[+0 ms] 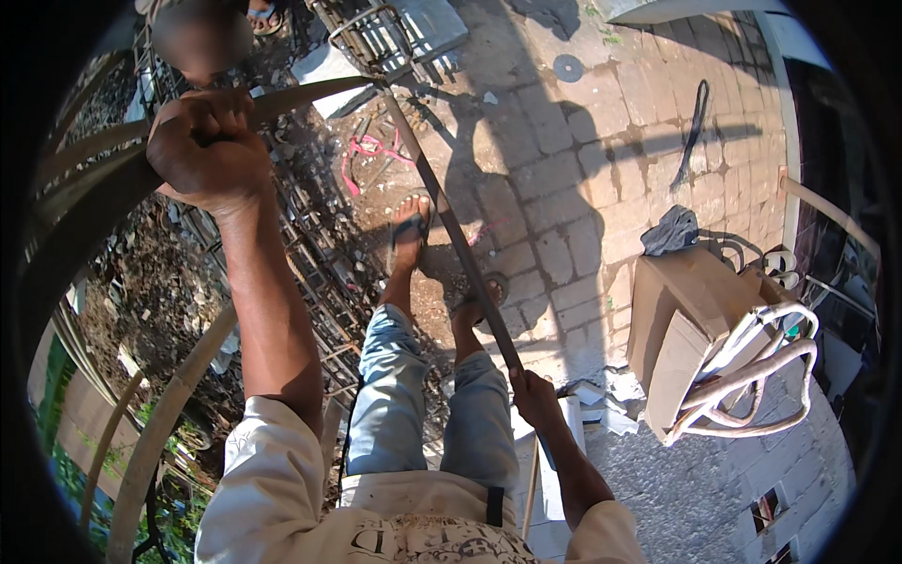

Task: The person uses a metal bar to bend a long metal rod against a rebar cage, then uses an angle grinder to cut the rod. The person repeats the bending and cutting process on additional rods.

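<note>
My left hand (211,146) is raised at the upper left, its fingers closed round a long, dark, bent strip (305,96). The strip runs from the hand to a tip near the top middle. Its material is unclear. Lower right of centre, my right hand (536,397) grips a long straight metal bar (456,235). This bar slants up and left across my legs, and its far end meets or overlaps the strip's tip. Whether the two are joined, I cannot tell.
Rebar cages (324,235) lie on rubble along the left. Another person (202,42) is close beyond my left hand. Pink cord (362,155) lies ahead of my sandalled feet. At right stands a cardboard box (681,320) with a coiled pale hose (752,376) on paving.
</note>
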`<state>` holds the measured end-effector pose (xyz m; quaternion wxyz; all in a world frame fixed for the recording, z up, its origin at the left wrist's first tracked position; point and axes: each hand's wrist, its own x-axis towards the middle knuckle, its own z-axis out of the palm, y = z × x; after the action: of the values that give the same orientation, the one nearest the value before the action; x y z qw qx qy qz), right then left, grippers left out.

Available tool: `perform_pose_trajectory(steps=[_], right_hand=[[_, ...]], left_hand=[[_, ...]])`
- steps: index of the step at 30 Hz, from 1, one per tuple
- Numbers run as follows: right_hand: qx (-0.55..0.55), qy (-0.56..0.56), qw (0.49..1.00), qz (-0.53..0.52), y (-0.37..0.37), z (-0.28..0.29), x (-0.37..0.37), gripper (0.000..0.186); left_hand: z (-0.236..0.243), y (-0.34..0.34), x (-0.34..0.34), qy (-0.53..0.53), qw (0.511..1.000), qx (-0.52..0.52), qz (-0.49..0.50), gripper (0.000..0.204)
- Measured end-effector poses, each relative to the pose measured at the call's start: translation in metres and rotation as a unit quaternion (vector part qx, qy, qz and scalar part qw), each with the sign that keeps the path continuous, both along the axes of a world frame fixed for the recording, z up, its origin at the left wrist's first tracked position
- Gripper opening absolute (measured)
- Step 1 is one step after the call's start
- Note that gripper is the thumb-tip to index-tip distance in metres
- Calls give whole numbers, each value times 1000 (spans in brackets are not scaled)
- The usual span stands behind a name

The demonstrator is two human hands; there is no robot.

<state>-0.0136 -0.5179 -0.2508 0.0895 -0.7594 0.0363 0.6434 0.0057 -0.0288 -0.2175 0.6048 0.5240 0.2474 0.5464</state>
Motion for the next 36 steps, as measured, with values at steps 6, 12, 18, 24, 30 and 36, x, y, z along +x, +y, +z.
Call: perform_pose_trajectory(steps=[6, 12, 18, 24, 30, 36], right_hand=[[2, 10, 1000, -24, -6, -19, -3, 57], [33, -4, 999, -14, -18, -45, -2, 55], [69, 5, 995, -70, -32, -90, -8, 54], [62, 41, 989, -127, -37, -166, -20, 60], [61, 81, 974, -203, -48, -216, -33, 58], [87, 95, 976, -177, -45, -201, -36, 62]], left_hand=[[-4, -11, 11, 27, 998, 45, 26, 30], [-1, -12, 13, 35, 999, 33, -3, 32], [0, -13, 17, 57, 996, 60, 25, 32], [7, -16, 23, 53, 997, 53, 20, 32], [5, -15, 23, 88, 995, 55, 11, 33], [9, -21, 23, 90, 994, 51, -20, 29]])
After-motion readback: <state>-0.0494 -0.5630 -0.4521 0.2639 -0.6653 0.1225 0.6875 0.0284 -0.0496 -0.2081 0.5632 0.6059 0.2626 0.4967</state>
